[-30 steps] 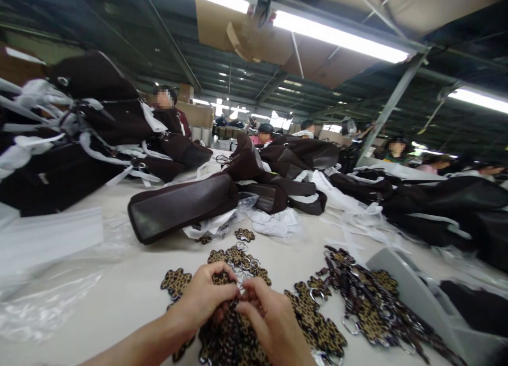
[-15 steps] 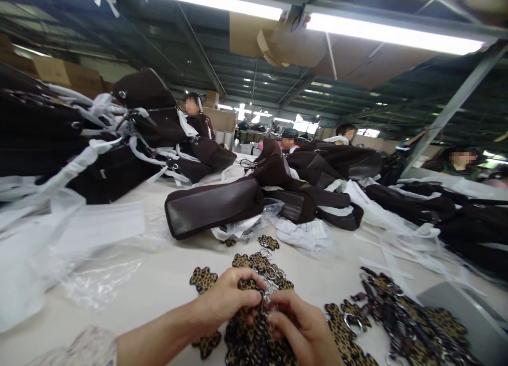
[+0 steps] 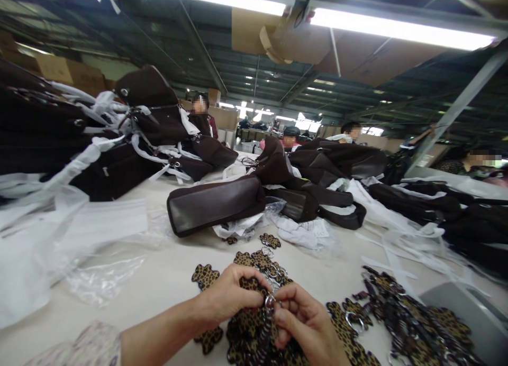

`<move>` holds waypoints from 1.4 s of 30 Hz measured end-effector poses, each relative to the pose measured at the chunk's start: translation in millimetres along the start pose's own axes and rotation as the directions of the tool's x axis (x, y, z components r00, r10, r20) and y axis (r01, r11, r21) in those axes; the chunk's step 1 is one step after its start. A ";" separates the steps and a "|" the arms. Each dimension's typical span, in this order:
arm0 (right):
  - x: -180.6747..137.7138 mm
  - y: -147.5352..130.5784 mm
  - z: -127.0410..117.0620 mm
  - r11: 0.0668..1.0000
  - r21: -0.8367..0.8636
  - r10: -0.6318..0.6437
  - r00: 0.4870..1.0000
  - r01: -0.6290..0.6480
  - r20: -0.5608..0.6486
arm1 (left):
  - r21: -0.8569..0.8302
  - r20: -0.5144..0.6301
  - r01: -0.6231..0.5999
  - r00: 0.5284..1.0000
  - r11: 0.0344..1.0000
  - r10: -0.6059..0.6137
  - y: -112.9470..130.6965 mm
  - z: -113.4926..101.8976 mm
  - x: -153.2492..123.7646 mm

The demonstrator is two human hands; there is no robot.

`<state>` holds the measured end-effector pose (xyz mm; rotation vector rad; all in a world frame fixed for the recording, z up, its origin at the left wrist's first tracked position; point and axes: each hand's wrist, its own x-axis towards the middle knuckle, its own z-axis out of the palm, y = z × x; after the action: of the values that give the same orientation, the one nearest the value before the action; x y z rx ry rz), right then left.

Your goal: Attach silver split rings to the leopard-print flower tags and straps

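Ring (image 3: 270, 301) at the meeting of two grips, above a leopard-print pile (image 3: 246, 331)

Your left hand (image 3: 260, 289) pinches a flower-shaped leopard-print piece (image 3: 253, 284) between thumb and forefinger, with the metal ring showing at the thumb's tip; this grip probably steadies the small piece and leaves the ring exposed. Your right hand (image 3: 280, 305) is curled close, its forefinger at the ring's other side, likely so that both sets of fingertips can work on one spot; whether it grips anything you cannot tell, as the detail is too small. The pile lies directly beneath your hands on the counter (image 3: 166, 302), presumably for short reach. To your right, dark braided straps (image 3: 397, 313) lie heaped with more leopard-print pieces beside a grey bin (image 3: 460, 297), perhaps grouped to keep them apart from the nearer pile. Beyond, a dark bag (image 3: 214, 202) lies on its side, which seems to leave the near surface for small parts
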<state>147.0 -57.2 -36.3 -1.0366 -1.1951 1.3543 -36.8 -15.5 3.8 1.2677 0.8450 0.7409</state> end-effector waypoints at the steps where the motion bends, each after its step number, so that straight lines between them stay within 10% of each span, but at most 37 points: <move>1: -0.4 -1.3 0.7 1.000 0.006 0.002 1.000 -0.002 -0.002 | -0.012 0.002 0.005 1.000 1.000 -0.005 0.9 0.1 -0.4; 33: -0.4 -1.1 2.0 0.998 -0.056 -0.004 0.994 -0.002 -0.107 | 0.021 -0.042 -0.053 0.998 0.998 0.054 10.1 1.9 -3.2; 42: -1.9 -11.6 8.5 0.996 0.005 0.092 0.988 -0.092 -0.125 | 0.357 0.075 -0.282 0.959 0.890 0.274 2.4 -5.8 -1.0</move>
<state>140.5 -60.1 -23.7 -1.1722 -1.0658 1.3390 -42.3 -13.2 5.7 1.7551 0.8146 0.8183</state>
